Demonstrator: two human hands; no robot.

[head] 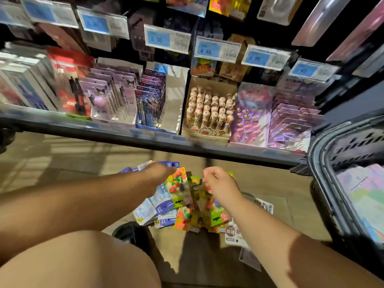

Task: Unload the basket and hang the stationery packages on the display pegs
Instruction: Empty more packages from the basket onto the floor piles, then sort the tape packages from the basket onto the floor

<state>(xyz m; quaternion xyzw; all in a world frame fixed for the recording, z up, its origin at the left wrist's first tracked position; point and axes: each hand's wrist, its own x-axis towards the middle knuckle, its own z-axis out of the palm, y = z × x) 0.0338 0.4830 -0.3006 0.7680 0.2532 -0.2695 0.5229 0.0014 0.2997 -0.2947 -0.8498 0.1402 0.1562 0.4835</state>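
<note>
Progress: looks early | packages [182,204] piled on floor [83,173], lower centre, unhung | basket [316,163] right edge, part full | left hand [158,173] fingers blurred, cannot tell | right hand [218,183] fingers curled, hold unclear

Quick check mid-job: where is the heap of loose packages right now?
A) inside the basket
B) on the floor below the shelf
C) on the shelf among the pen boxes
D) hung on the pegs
B: the heap of packages lies on the floor in front of the shelf, and the basket stands apart to the right.
</note>
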